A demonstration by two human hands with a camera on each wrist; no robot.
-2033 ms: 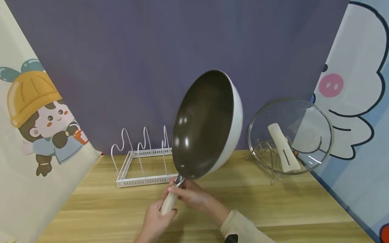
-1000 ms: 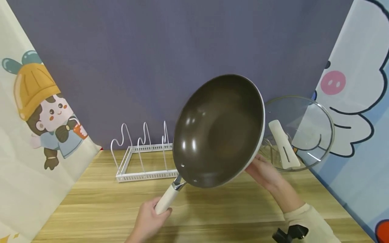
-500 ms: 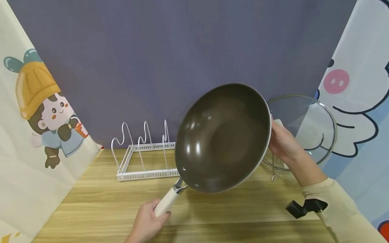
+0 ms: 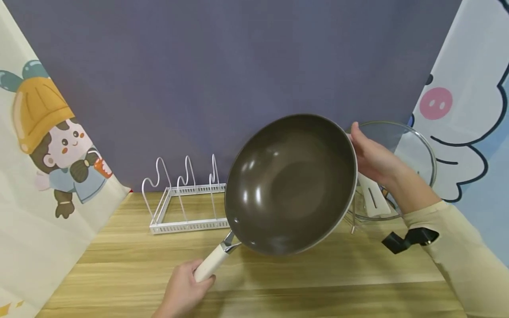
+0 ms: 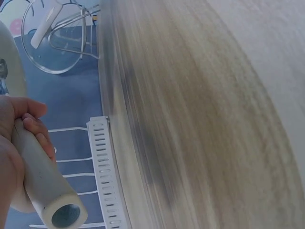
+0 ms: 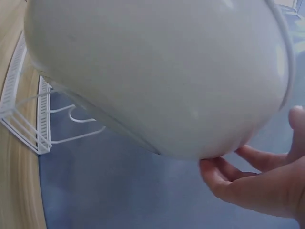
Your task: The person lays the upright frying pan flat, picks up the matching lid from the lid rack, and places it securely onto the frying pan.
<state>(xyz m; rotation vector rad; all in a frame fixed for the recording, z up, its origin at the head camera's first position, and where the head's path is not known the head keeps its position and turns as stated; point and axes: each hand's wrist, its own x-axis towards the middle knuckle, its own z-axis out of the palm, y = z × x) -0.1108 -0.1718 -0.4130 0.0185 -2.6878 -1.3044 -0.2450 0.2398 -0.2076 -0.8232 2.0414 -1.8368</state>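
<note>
A deep wok (image 4: pixel 294 185) with a dark brown inside and a pale outside hangs tilted above the table, its inside facing the head camera. My left hand (image 4: pixel 180 287) grips its cream handle (image 4: pixel 212 264); in the left wrist view the fingers curl round that handle (image 5: pixel 45 176). On the far right side of the bowl is my right hand (image 4: pixel 377 163). The right wrist view shows its fingertips (image 6: pixel 209 167) touching the wok's pale outer wall (image 6: pixel 157 76), with the thumb apart from it.
Left of the wok, a white rack (image 4: pixel 188 226) with several wire dividers stands on the wood-grain table (image 4: pixel 119 265). Behind my right hand a glass lid (image 4: pixel 428 148) with a cream handle (image 4: pixel 375 201) leans in a wire stand (image 4: pixel 353 223). A dark cloth (image 4: pixel 238 57) hangs behind.
The right hand has left the handle area and moved up along the bowl to its right side. The wok has turned to show more of its inside and sits lower; the left hand keeps the handle.
</note>
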